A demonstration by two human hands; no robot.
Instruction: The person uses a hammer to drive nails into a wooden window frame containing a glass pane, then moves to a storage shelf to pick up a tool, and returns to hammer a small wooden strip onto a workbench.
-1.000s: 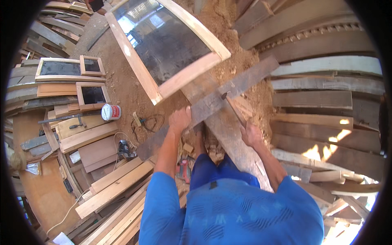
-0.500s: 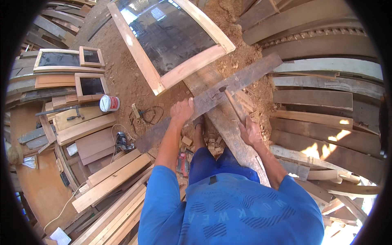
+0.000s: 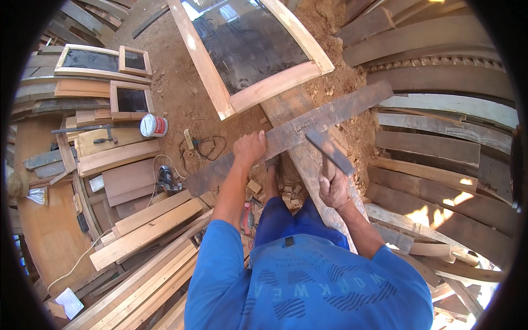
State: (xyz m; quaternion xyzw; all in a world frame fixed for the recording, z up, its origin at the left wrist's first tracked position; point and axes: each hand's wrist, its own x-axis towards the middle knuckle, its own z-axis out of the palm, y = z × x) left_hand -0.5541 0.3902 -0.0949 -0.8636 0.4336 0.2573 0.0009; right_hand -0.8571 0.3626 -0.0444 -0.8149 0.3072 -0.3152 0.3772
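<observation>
A long dark, weathered plank (image 3: 352, 107) lies slantwise across a thick worn board (image 3: 303, 165). My left hand (image 3: 251, 147) is closed over the plank's edge, left of the board. On the other side, my right hand (image 3: 333, 190) grips the wooden handle of a hammer (image 3: 331, 153). The hammer's dark head is lifted, slightly blurred, and appears apart from the plank. Just beyond the plank, a large wood-framed glass panel (image 3: 272, 97) rests near the board's far end.
Stacked planks (image 3: 429, 147) line the right side. Cut timber (image 3: 146, 234), a white bucket (image 3: 153, 126), a power tool (image 3: 168, 180) and small framed panels (image 3: 131, 100) lie to the left. A dark cord (image 3: 206, 149) and wood scraps are on the dirt floor.
The hammer has risen off the plank and its head has swung back toward me. My right hand has shifted slightly, while my left hand keeps hold of the plank. The whole view has shifted slightly.
</observation>
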